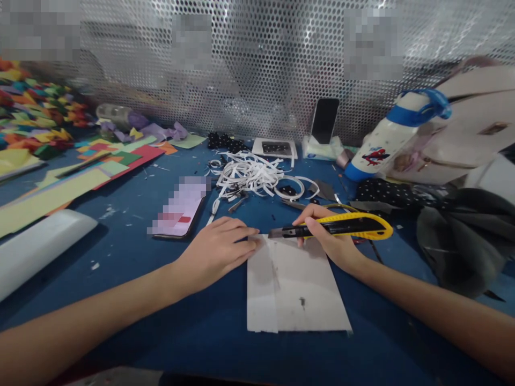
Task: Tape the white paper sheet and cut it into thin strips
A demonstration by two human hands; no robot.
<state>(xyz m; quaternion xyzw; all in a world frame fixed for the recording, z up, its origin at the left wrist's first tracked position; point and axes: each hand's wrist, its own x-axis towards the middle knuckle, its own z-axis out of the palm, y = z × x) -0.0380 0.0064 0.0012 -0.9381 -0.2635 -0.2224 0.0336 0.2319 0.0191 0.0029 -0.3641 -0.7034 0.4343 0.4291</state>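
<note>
My right hand is closed around a yellow and black utility knife. Its blade points left and lies over the top edge of a white sheet of board. A narrower white strip runs down the left side of that board; whether it is separate or joined I cannot tell. My left hand lies flat with fingers stretched to the right, the fingertips at the board's upper left corner, near the blade.
Beyond the hands lies a heap of white paper strips. A phone rests left of it. Coloured paper sheets and a white rounded object are on the left. At right stand a tilted bottle, a bag and black fabric.
</note>
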